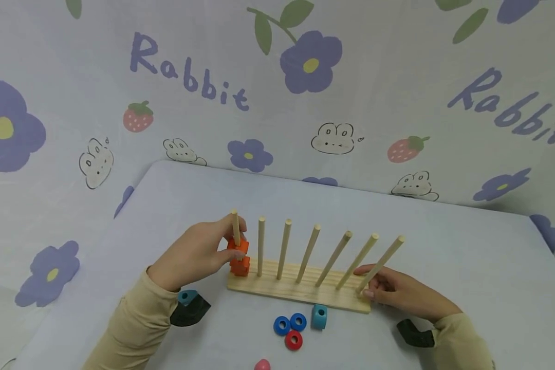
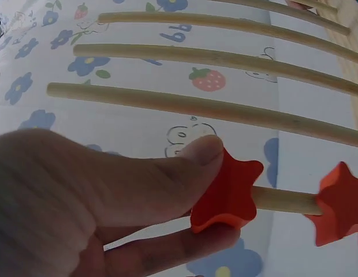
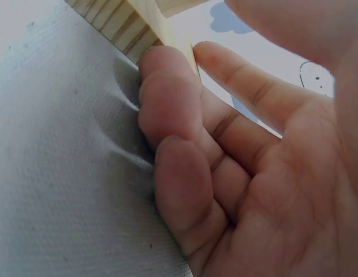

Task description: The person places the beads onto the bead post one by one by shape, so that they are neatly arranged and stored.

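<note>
A wooden peg board (image 1: 300, 294) with a row of several upright pegs lies on the white table. My left hand (image 1: 196, 255) pinches an orange star bead (image 2: 234, 193) between thumb and fingers. That bead sits around the leftmost peg (image 1: 235, 226), partway up. Below it on the same peg is another orange star bead (image 2: 340, 205), with a short stretch of bare peg between them in the left wrist view. At the board's right end, my right hand (image 1: 400, 291) grips the base, its lower fingers (image 3: 170, 107) curled against the end face.
In front of the board lie two blue rings (image 1: 282, 325), a red ring (image 1: 293, 340) and a teal bead (image 1: 319, 317). A pink piece (image 1: 262, 365) shows at the bottom edge. Another teal piece (image 1: 187, 296) is partly hidden by the left wrist's black mount (image 1: 191, 312).
</note>
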`<action>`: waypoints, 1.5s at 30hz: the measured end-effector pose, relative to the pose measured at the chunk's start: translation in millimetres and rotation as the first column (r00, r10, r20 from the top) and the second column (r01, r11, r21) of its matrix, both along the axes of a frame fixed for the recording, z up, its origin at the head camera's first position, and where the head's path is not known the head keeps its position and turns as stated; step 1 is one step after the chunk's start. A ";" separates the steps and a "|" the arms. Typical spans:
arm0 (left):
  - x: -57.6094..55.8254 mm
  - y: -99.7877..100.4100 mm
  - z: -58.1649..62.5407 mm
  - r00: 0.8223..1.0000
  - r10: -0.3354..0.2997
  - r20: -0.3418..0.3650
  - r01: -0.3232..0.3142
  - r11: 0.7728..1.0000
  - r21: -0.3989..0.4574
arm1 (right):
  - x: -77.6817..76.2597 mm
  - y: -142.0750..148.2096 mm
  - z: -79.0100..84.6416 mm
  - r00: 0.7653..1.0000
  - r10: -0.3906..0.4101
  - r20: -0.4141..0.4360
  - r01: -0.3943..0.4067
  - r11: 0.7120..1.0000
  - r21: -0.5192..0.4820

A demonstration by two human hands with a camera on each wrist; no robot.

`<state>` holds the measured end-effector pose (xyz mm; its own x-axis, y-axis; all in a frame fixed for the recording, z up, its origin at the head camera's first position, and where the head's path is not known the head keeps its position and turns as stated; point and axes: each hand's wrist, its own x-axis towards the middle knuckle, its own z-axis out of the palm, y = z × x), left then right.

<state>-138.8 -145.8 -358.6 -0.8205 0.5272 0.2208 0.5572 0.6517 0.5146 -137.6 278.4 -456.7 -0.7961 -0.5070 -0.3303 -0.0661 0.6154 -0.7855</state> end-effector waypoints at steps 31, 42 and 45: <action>0.1 -14.3 -3.7 0.967 0.087 0.239 -0.058 0.990 -0.127 | 1.2 -1.8 3.3 1.000 0.014 -0.006 -0.015 0.998 -0.058; 48.4 28.7 14.2 0.989 -0.137 0.053 0.143 0.981 -0.134 | -1.7 0.8 2.2 1.000 0.008 -0.004 -0.009 0.999 -0.036; 51.4 44.9 0.2 0.970 -0.214 0.115 0.233 0.952 -0.197 | -0.4 -0.1 1.7 1.000 0.002 0.013 -0.001 0.999 -0.054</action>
<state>-87.3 -100.8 -358.5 -0.6877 0.7258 0.0169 0.6582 0.6135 0.4364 -137.9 278.3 -454.9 -0.7911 -0.5256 -0.3128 -0.0560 0.5716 -0.8186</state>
